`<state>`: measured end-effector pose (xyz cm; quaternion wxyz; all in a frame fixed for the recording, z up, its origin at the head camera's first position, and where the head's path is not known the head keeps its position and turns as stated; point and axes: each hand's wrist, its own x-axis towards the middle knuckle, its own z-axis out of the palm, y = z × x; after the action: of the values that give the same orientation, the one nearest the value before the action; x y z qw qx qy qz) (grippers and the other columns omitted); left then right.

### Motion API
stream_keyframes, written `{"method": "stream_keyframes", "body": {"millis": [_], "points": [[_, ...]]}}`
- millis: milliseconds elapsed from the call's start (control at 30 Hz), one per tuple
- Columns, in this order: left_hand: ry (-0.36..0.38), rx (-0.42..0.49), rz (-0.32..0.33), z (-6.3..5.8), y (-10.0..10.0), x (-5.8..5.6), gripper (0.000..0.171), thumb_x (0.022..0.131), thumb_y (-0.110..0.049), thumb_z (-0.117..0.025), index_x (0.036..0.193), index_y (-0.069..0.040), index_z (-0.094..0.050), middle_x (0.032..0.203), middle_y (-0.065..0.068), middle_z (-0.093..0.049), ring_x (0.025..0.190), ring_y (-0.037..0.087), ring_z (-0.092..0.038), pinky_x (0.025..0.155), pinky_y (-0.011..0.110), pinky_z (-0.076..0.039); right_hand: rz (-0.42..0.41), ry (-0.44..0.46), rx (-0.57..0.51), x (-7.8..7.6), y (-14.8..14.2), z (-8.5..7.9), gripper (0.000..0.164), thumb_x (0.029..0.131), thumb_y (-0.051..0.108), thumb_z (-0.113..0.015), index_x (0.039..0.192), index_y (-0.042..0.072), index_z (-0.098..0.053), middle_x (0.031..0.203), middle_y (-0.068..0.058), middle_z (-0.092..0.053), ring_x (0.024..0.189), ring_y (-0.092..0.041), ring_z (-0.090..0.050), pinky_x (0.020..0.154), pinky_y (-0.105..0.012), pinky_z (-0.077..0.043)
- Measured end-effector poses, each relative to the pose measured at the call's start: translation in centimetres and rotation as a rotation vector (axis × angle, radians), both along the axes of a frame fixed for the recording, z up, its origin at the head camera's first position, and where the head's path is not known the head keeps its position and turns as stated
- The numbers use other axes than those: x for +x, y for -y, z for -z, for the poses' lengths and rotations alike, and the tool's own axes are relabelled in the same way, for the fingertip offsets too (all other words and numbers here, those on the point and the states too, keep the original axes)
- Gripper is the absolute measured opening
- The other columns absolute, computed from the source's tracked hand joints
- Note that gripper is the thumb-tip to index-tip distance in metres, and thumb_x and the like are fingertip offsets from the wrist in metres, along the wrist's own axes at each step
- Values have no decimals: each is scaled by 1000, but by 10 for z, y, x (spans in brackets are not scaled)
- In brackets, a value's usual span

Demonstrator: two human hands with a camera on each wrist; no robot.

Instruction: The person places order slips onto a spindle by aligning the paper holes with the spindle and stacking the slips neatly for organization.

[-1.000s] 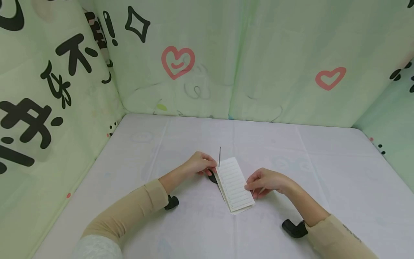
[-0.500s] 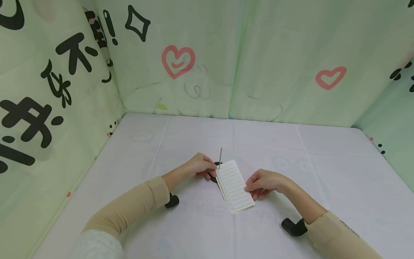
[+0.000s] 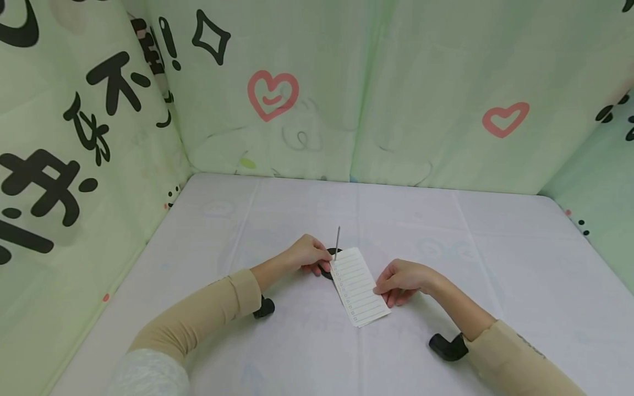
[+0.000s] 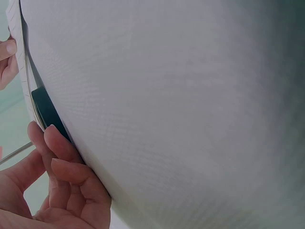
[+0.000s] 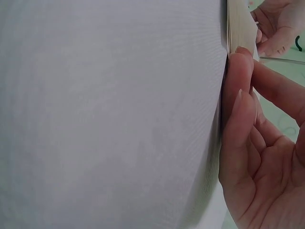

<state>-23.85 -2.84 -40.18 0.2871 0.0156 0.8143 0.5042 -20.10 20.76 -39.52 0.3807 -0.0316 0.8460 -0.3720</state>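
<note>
A small stack of lined checklist sheets (image 3: 360,289) lies slantwise on a paper spike, whose thin metal pin (image 3: 338,239) sticks up through or just behind the top-left corner. Part of the spike's round black base (image 3: 326,273) shows under that corner; the sheets cover the rest. My left hand (image 3: 308,254) pinches the sheets' top-left corner beside the pin. Along the right edge, my right hand (image 3: 403,279) pinches the sheets between thumb and fingers. In the right wrist view, the sheets' edges (image 5: 239,33) show as several layers above the fingertips.
A white cloth (image 3: 277,346) covers the table. Pale green printed curtains (image 3: 396,99) rise at the back and both sides. Black wrist-camera mounts (image 3: 264,307) stick out beneath both sleeves.
The sheets' top edge has come down a little along the pin, and the layers lie closer together. More of the black base shows behind. Both hands keep their grip.
</note>
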Motion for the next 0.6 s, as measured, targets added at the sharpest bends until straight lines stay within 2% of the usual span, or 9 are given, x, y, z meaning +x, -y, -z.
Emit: {"method": "stream_keyframes", "body": {"millis": [300,600], "points": [[-15,7,8,0,0,0,9,85,-7,-61,80,0,-64,58,2,-62,41,9,-51,39,19,-26,7,-30,41,0,3,-1,15,82,18,-67,76,5,-67,57,-1,-60,46,-6,-53,44,-17,-41],[-6,4,16,1,1,0,9,85,-9,-61,81,-1,-65,59,1,-62,42,9,-53,41,19,-29,-3,-28,17,1,1,-1,15,83,19,-66,77,5,-66,58,-1,-59,47,-7,-53,45,-18,-42]]}}
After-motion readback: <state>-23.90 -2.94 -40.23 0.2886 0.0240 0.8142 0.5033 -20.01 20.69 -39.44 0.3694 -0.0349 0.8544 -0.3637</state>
